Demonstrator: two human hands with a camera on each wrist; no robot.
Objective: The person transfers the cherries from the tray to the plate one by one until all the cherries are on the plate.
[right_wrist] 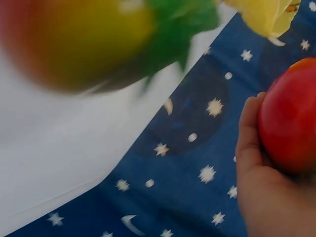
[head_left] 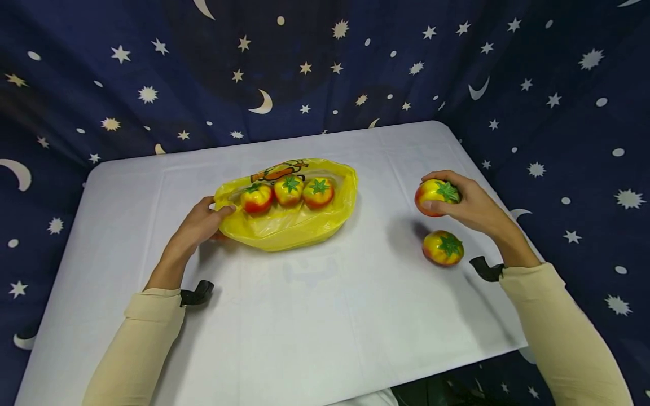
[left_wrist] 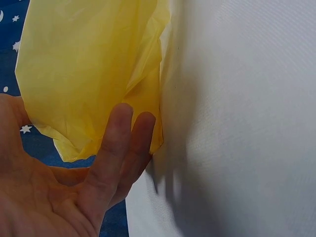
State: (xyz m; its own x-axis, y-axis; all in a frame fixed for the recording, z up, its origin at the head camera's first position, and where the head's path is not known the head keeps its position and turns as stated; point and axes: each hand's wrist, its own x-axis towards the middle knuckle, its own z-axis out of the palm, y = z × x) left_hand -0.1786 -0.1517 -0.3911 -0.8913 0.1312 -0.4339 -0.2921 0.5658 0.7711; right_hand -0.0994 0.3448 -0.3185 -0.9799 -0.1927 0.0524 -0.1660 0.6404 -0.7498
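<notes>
A yellow plastic bag (head_left: 274, 237) lies on the white-covered table with its mouth spread open. Three red and yellow toy tomatoes with green tops sit in it, the middle one (head_left: 288, 190) between the others. My left hand (head_left: 195, 223) pinches the bag's left edge, thumb on top; the left wrist view shows fingers against the yellow plastic (left_wrist: 84, 74). At the table's right side my right hand (head_left: 474, 206) grips another toy tomato (head_left: 431, 194), held above the surface. Just nearer to me, a loose toy tomato (head_left: 443, 248) rests on the table.
The white tablecloth (head_left: 284, 321) covers the table up to its edges. Dark blue curtains (head_left: 325, 73) with stars and moons hang behind and at both sides. Each wrist wears a black mount, such as the left one (head_left: 197, 293).
</notes>
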